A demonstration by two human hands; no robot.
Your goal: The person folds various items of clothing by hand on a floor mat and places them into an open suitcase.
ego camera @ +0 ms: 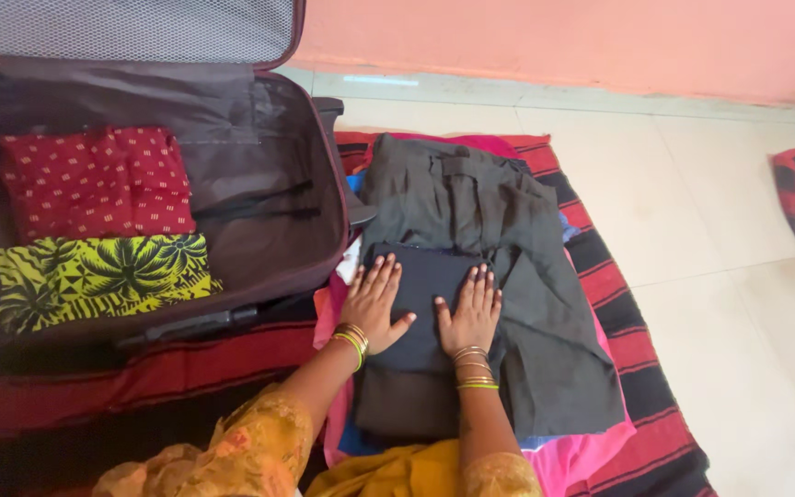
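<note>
Dark folded cloth [420, 304] is pressed flat under the left hand [374, 302] and right hand [469, 313], fingers spread, grasping nothing; the suitcase [259, 156] lies open at ten o'clock, so flattening seems under way.

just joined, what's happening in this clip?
A person kneels on a striped mat and presses both hands flat on a folded dark garment: left hand, right hand. It lies on top of a pile of clothes, grey over pink. Beside it an open suitcase already holds a red patterned fabric and a yellow-green leaf-print fabric, both folded.
</note>
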